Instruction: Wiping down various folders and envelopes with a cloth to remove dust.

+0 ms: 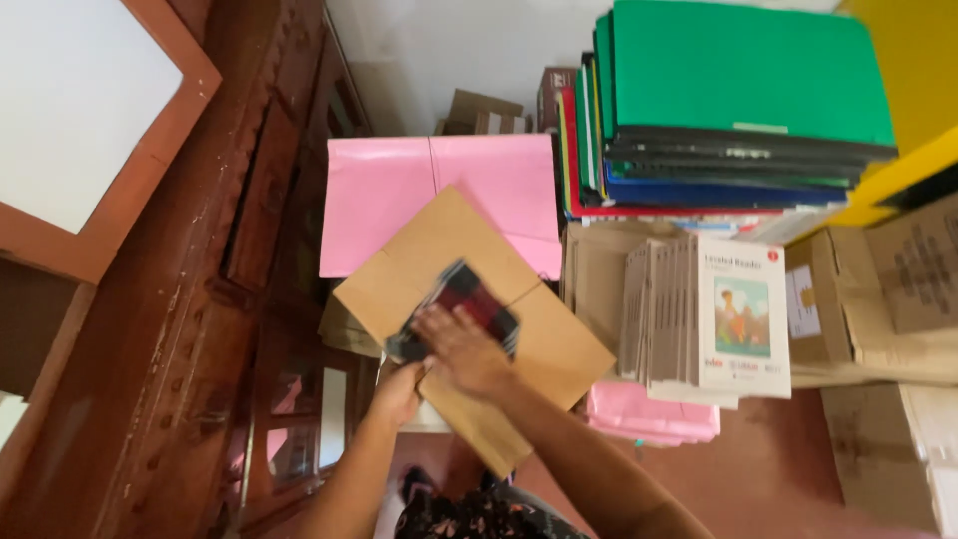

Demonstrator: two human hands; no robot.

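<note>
We look down into a cramped storage corner with a white wall, a reddish floor [778, 469] and a dark carved wooden cabinet [200, 329] along the left side. Against the wall stands a tall stack of green, blue and red folders [728, 110], with a row of thin readers [699, 319] leaning below it and cardboard boxes [898, 299] at the right. A pink folder [399, 200] lies behind the item in hand, and more pink stock [649, 414] sits lower down.

The brown paper packet [469, 329] is held tilted in the middle of the view, above the floor and in front of the pink folder. The left hand [397, 391] grips its lower left edge, fingers closed on the packet. The right hand [461, 344] lies flat and open on top, pressing a dark red-and-black checked cloth [459, 304] against the paper.

In our judgement the step in hand is wiping the packet's face. The next stroke calls for a steady hold from the left hand and even pressure from the right, so that the packet does not tip toward the readers just beside it. The frame is somewhat blurred, and finer detail of the cloth cannot be confirmed.
</note>
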